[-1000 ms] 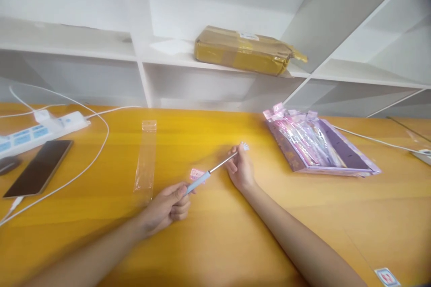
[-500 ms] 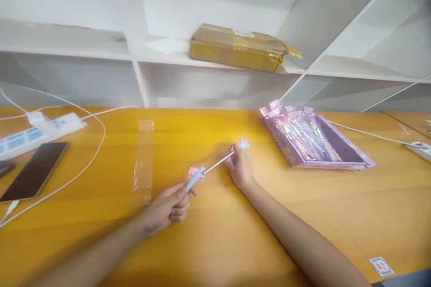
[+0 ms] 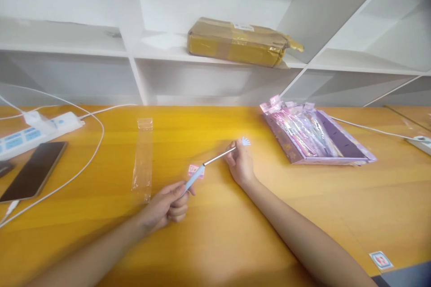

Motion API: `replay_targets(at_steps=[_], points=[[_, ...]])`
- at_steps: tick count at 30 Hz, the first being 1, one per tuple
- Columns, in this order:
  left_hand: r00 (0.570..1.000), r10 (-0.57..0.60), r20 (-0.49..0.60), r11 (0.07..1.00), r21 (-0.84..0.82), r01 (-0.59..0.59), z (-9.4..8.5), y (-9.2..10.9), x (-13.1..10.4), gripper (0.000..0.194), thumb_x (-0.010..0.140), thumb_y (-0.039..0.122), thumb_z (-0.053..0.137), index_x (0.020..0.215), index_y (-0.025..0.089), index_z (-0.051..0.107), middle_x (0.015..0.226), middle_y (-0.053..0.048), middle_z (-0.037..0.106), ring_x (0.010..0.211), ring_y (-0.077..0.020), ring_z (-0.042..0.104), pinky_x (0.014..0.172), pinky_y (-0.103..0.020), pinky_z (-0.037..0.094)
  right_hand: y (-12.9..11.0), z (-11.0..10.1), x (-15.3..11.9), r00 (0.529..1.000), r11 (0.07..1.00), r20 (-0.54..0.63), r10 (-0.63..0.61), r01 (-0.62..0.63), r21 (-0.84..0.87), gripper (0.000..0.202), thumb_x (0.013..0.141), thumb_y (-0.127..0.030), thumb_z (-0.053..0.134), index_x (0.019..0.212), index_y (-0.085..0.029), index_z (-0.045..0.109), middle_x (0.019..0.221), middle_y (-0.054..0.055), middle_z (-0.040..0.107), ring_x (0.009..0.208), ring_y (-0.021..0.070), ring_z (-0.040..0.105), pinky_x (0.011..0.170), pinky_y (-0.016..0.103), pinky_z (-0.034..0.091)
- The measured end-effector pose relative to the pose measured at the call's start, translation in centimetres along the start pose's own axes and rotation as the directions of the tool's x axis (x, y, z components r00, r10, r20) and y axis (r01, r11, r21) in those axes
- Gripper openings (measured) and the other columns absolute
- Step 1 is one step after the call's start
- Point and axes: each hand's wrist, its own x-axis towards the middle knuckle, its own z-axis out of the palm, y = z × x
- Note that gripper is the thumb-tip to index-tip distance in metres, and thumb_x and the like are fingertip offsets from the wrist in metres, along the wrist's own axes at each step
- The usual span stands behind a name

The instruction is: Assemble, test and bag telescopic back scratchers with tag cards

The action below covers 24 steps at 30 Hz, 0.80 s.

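Observation:
Between my two hands runs a telescopic back scratcher (image 3: 194,178) with a light blue handle, a thin metal rod and a small blue hand-shaped head (image 3: 246,141). My left hand (image 3: 171,204) is closed around the handle, its thumb lying along it. At the other end, the fingers of my right hand (image 3: 241,163) pinch the rod just below the head. A small pink printed card (image 3: 195,171) lies on the table behind the handle and is partly covered by it. Left of my left hand lies a clear plastic sleeve (image 3: 143,157), flat on the wood.
A purple box (image 3: 336,160) of plastic-wrapped items stands at the right. On the left are a phone (image 3: 35,170), a white power strip (image 3: 43,131) and looping cables. A taped brown package (image 3: 235,42) rests on the shelf behind. A sticker (image 3: 381,260) marks the front right.
Both hands keep their grip on the back scratcher. Its handle and rod have shifted angle slightly, and the hand-shaped head looks turned. The view has moved a little.

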Motion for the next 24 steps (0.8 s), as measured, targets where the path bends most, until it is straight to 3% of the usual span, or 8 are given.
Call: replay_targets(at_steps=[13,24], points=[[1.000,0.017,0.008,0.999,0.031,-0.017,-0.54,-0.55,0.21,0.035,0.101,0.050,0.065,0.105,0.016,0.062,0.065,0.011,0.021,0.051,-0.0040,0.013,0.049,-0.022,0.013,-0.18,0.21,-0.22,1.000,1.000,0.005,0.007,-0.007,-0.030,0.041,0.095,-0.060,0.068,0.085,-0.022,0.055,0.048,-0.009,0.041,0.040,0.0070,0.030,0.043,0.022,0.026],[0.999,-0.016,-0.031,0.993,0.119,0.020,-0.24,-0.67,0.15,0.038,0.100,0.055,0.064,0.106,0.018,0.062,0.068,0.010,0.021,0.053,-0.0046,0.013,0.050,-0.023,0.012,-0.02,0.14,-0.12,0.997,0.998,-0.042,-0.058,0.057,-0.018,0.041,0.096,-0.058,0.066,0.078,-0.022,0.053,0.048,-0.008,0.039,0.041,0.0081,0.029,0.042,0.022,0.025]])
